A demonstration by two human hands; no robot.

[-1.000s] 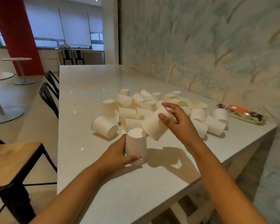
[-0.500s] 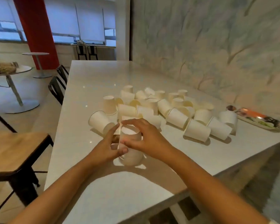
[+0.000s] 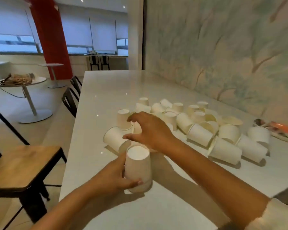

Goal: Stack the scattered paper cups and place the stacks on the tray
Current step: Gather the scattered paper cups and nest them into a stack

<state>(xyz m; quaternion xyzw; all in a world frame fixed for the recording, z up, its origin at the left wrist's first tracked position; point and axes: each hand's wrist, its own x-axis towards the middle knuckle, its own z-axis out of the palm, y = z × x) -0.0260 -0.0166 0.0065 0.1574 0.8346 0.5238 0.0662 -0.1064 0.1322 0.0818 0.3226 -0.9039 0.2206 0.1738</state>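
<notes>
Cups [image 3: 206, 125] lie scattered beside tray [image 3: 280, 132].

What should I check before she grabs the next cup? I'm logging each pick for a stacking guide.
1. Stack upside down on table, steadied by left hand: ok.
2. Right hand empty, fingers spread above the pile: ok.
3. Nearest loose cup lies on its side, within reach: ok.
4. Which cup the right hand targets: cannot tell.
5. Tray at far right holds no stacks yet: ok.
</notes>
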